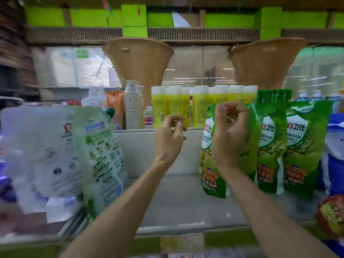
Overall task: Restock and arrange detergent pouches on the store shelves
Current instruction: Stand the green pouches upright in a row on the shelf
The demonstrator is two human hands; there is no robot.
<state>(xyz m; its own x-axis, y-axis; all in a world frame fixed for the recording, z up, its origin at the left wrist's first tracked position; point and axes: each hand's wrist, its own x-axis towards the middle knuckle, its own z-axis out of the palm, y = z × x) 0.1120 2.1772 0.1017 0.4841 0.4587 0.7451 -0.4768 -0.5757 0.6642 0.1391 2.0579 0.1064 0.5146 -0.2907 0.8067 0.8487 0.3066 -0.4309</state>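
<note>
Three green detergent pouches stand upright in a row on the right of the grey shelf [178,200]: a leftmost one [212,179], a middle one [270,146] and a right one [305,142]. My right hand [230,135] hovers in front of the leftmost pouch's upper part, fingers loosely curled and apart; no grip on it shows. My left hand [170,136] is raised over the bare middle of the shelf, fingers loosely curled, holding nothing. On the left a white-and-green pouch [100,151] leans against a large white pouch [46,146], both blurred.
Yellow bottles [173,107] and a grey bottle [133,108] stand on the back ledge behind the shelf. Blue pouches [335,157] sit at the far right, with a red pack [331,215] below them. Two brown cone-shaped baskets [137,60] hang overhead.
</note>
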